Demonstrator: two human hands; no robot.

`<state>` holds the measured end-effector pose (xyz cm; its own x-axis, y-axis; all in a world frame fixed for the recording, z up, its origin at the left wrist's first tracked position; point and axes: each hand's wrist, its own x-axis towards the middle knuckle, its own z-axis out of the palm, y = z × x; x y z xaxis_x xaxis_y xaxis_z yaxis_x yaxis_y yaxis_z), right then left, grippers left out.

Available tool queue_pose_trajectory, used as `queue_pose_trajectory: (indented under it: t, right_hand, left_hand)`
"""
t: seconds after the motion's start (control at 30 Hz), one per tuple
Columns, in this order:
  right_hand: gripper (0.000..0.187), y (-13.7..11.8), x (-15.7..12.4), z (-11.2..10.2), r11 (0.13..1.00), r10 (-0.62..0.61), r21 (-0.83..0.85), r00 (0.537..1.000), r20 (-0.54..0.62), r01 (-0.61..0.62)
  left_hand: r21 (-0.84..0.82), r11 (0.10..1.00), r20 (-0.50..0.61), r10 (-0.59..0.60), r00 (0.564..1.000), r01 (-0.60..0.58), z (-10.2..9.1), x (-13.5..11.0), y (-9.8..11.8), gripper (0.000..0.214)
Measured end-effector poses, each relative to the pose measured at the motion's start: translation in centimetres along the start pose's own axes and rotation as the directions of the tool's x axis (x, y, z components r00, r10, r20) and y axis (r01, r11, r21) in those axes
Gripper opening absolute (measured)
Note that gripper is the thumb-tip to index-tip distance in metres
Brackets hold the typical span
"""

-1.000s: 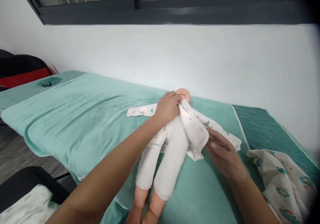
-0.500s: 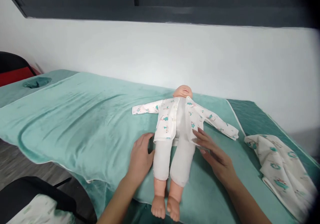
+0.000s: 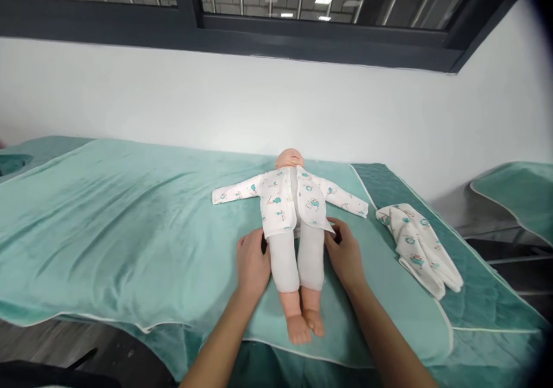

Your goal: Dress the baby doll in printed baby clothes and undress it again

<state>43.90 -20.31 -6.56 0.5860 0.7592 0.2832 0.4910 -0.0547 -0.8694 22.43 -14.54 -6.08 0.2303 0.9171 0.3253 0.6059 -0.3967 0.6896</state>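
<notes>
A baby doll (image 3: 289, 158) lies on its back, head toward the wall, bare feet toward me. It wears a white baby jacket (image 3: 279, 203) with a teal and red print; the sleeves are spread and the front hangs slightly apart. White padded cloth covers its legs. My left hand (image 3: 253, 264) is curled at the jacket's lower left corner, its fingertips partly hidden against the doll's side. At the opposite corner my right hand (image 3: 345, 255) pinches the jacket's hem, which lifts a little there.
Crumpled printed baby pants (image 3: 417, 249) in matching cloth lie to the right. A teal blanket (image 3: 129, 215) covers the bed, which stands against a white wall (image 3: 216, 100) under a dark window frame (image 3: 259, 39). Part of a dark chair (image 3: 52, 373) shows at the lower left.
My right hand has moved in from open fingers over the jacket to a pinch at its hem. The jacket's right front now lies closer to the middle. The view has shifted right.
</notes>
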Motion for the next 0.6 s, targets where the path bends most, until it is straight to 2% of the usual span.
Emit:
queue_pose_trajectory:
  t: [0.1,0.2,0.33,0.47,0.6]
  right_hand:
    - [0.038,-0.2,-0.4,-0.4,0.998,0.060,-0.012,0.997,-0.049,-0.061]
    - [0.040,-0.1,-1.0,-1.2,0.996,0.053,-0.071,0.998,-0.045,-0.056]
    - [0.041,0.4,-1.6,-2.4,0.985,-0.018,-0.170,0.999,0.045,0.025]
    - [0.039,0.9,-2.0,-3.0,0.979,-0.068,-0.193,0.997,0.025,0.072]
    - [0.040,1.0,-2.5,-3.0,0.943,-0.202,-0.252,0.976,0.081,0.217]
  left_hand:
    - [-0.077,0.997,-0.077,-0.034,0.996,0.028,-0.2,-0.6,-0.5,0.014]
    - [-0.092,0.995,-0.120,-0.057,0.991,0.047,-0.7,-1.3,-1.0,0.013]
    - [-0.033,0.999,-0.102,-0.029,0.994,0.026,-1.3,-2.0,-1.4,0.012]
    - [0.020,0.999,-0.111,0.036,0.993,-0.034,-1.9,-3.0,-1.9,0.011]
    - [-0.013,0.995,-0.109,0.095,0.990,-0.097,-2.5,-5.3,-2.5,0.016]
